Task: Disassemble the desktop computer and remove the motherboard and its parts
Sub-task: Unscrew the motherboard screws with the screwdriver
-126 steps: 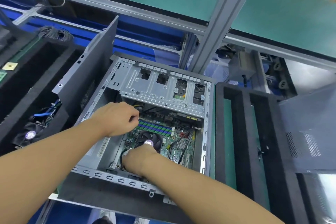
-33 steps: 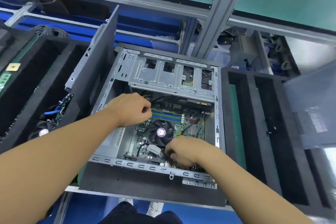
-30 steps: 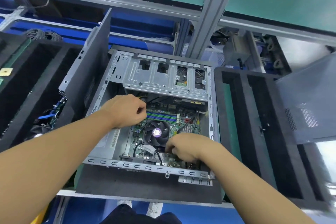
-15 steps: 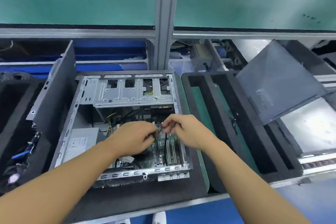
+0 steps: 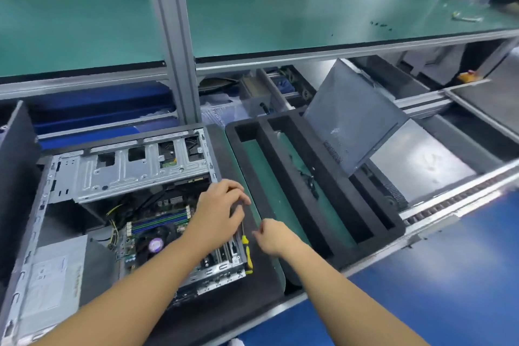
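Observation:
The open computer case (image 5: 60,177) lies on black foam at the left. Inside it are the motherboard (image 5: 171,201), its memory sticks (image 5: 160,220) and the round CPU fan (image 5: 155,244). My left hand (image 5: 219,208) hangs over the case's right edge, its thumb and fingers curled around the thin shaft of a yellow-and-black screwdriver (image 5: 246,253), which points handle-down along the case's right wall. Just to the right, my right hand (image 5: 271,236) hovers with its fingertips pinched together; whether anything is between them is hidden.
A black foam tray (image 5: 373,222) with long green-floored slots sits right of the case. A grey side panel (image 5: 354,121) leans at its far corner, and another panel (image 5: 14,163) stands at the left. A green shelf (image 5: 280,22) and aluminium post (image 5: 171,36) rise behind.
Both hands have come out of the case's middle to its right edge. My right hand has drawn away from my left hand toward the foam tray. The view has swung up and right.

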`<state>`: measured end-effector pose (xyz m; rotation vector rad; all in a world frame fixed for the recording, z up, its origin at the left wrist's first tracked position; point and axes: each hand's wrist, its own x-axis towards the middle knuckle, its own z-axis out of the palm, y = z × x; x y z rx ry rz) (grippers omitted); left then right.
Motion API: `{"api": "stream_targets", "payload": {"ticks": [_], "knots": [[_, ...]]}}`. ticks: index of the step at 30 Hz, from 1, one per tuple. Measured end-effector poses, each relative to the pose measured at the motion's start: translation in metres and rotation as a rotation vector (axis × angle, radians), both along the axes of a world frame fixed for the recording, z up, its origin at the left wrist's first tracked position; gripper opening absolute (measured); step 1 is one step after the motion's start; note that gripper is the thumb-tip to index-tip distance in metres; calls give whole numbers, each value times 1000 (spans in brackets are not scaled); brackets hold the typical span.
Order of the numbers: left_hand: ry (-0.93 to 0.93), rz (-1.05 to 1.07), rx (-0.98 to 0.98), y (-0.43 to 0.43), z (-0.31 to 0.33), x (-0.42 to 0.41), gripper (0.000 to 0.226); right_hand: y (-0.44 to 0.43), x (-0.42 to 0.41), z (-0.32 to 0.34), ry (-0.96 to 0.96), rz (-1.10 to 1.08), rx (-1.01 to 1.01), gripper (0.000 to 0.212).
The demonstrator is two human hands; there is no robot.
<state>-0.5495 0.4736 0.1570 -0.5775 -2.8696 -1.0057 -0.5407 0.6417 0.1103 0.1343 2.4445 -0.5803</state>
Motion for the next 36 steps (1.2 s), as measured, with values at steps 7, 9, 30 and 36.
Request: {"api": "stream_targets", "payload": {"ticks": [7,9,30,36], "knots": [[1,84,-38,-36,-14,7,20,-30,4,-44,-36,24,153,35],[-12,126,-47,-57,-15,7,21,-32,-1,-44,-30,30,152,23],[-350,160,-568,-161,-37,-20,36,-67,-23,98,781,-101,-654,18],[-435,24,-494,-161,-60,-19,46,-102,-26,97,703,1,-428,18]]}}
